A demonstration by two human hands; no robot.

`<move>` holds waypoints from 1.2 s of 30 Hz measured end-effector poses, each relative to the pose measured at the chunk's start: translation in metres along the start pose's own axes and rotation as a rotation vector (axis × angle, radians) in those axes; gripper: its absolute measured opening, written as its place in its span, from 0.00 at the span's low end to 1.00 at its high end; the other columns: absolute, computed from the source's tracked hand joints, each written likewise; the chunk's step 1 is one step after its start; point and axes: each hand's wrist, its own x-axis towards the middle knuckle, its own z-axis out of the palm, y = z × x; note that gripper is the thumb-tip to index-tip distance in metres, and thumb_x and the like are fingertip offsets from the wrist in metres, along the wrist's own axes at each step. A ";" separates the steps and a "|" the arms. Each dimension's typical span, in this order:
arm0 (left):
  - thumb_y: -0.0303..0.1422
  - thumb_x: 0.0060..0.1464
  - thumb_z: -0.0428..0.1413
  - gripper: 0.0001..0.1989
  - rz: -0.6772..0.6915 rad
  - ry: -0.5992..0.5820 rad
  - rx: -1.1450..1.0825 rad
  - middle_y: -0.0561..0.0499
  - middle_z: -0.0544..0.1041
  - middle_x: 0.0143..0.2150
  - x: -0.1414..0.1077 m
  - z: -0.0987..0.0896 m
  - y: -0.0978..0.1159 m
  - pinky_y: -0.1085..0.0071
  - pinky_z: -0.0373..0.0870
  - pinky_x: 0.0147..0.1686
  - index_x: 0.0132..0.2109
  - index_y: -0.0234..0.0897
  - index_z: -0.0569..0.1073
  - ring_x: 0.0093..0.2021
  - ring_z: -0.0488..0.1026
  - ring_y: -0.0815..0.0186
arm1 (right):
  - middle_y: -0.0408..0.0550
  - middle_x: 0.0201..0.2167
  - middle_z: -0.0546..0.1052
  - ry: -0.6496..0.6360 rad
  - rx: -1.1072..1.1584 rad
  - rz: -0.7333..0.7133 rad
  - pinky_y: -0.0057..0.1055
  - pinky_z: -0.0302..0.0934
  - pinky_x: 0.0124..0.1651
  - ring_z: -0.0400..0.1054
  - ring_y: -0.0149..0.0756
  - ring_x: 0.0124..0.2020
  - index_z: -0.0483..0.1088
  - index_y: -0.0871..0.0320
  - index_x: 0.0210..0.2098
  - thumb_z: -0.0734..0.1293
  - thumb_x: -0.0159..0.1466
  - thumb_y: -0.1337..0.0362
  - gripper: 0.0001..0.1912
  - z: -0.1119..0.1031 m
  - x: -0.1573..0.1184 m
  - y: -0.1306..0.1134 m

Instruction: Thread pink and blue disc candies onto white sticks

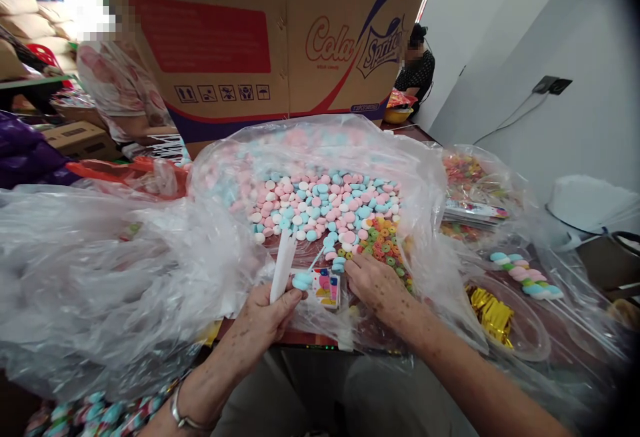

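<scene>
My left hand (270, 310) is closed around a bundle of white sticks (284, 260). At its thumb and fingertips is a thin stick with light blue marshmallow candies (302, 282) on its lower end, the bare tip pointing up and right. My right hand (375, 287) reaches in with its fingers curled together beside a pair of blue marshmallow candies (339, 264); its fingertips are partly hidden. Just beyond lie green, orange and yellow ring candies (385, 244) and a wide heap of pink, blue and white marshmallow candies (320, 204). Colourful printed cards (327, 290) lie between my hands.
Clear plastic bags surround the heap, with a large crumpled plastic sheet (100, 257) at left. A tall cardboard box (225, 37) stands behind. Rightward are a finished candy skewer (527, 276) and gold twist ties (493, 314) in a clear tub. Two people sit beyond the box.
</scene>
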 end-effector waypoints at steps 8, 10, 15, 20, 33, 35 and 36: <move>0.40 0.47 0.57 0.13 -0.002 -0.105 -0.011 0.53 0.70 0.19 -0.002 -0.005 0.001 0.77 0.52 0.16 0.24 0.33 0.70 0.15 0.61 0.74 | 0.48 0.30 0.74 0.254 0.503 0.238 0.30 0.60 0.37 0.67 0.37 0.34 0.68 0.57 0.33 0.60 0.59 0.71 0.06 -0.008 0.005 0.014; 0.40 0.47 0.56 0.14 0.010 -0.105 0.047 0.52 0.70 0.18 -0.002 -0.004 0.003 0.77 0.50 0.16 0.22 0.33 0.70 0.14 0.59 0.75 | 0.44 0.27 0.72 0.353 0.867 0.318 0.29 0.60 0.31 0.66 0.34 0.29 0.69 0.57 0.34 0.62 0.60 0.65 0.05 -0.017 0.009 0.019; 0.42 0.47 0.55 0.17 -0.004 -0.118 0.185 0.56 0.64 0.14 -0.004 0.002 0.012 0.75 0.45 0.16 0.19 0.35 0.67 0.13 0.55 0.75 | 0.41 0.24 0.71 0.373 1.415 0.380 0.27 0.58 0.27 0.63 0.30 0.24 0.73 0.58 0.36 0.67 0.56 0.60 0.10 -0.032 0.020 0.019; 0.44 0.46 0.55 0.20 -0.035 -0.117 0.227 0.58 0.56 0.11 -0.004 0.004 0.016 0.74 0.42 0.17 0.15 0.37 0.65 0.14 0.50 0.75 | 0.41 0.25 0.72 0.272 1.562 0.344 0.27 0.60 0.27 0.64 0.29 0.23 0.75 0.58 0.35 0.70 0.54 0.60 0.11 -0.032 0.022 0.014; 0.40 0.48 0.55 0.14 -0.076 -0.217 0.205 0.53 0.70 0.17 -0.004 -0.004 0.018 0.77 0.51 0.15 0.22 0.35 0.70 0.13 0.59 0.74 | 0.46 0.33 0.77 0.177 1.342 -0.006 0.27 0.63 0.36 0.70 0.31 0.33 0.78 0.58 0.36 0.68 0.58 0.65 0.07 -0.033 0.018 0.009; 0.39 0.48 0.55 0.15 -0.089 -0.232 0.176 0.51 0.72 0.18 -0.004 -0.004 0.017 0.77 0.55 0.16 0.22 0.33 0.71 0.14 0.63 0.74 | 0.46 0.33 0.77 0.163 1.329 -0.019 0.26 0.63 0.35 0.70 0.31 0.33 0.78 0.58 0.36 0.68 0.59 0.65 0.08 -0.032 0.017 0.003; 0.39 0.48 0.55 0.14 -0.093 -0.237 0.156 0.51 0.72 0.19 -0.003 -0.004 0.016 0.77 0.57 0.16 0.22 0.33 0.72 0.14 0.64 0.73 | 0.46 0.32 0.77 0.151 1.318 -0.025 0.26 0.62 0.35 0.69 0.30 0.32 0.78 0.58 0.37 0.68 0.60 0.65 0.08 -0.032 0.017 0.001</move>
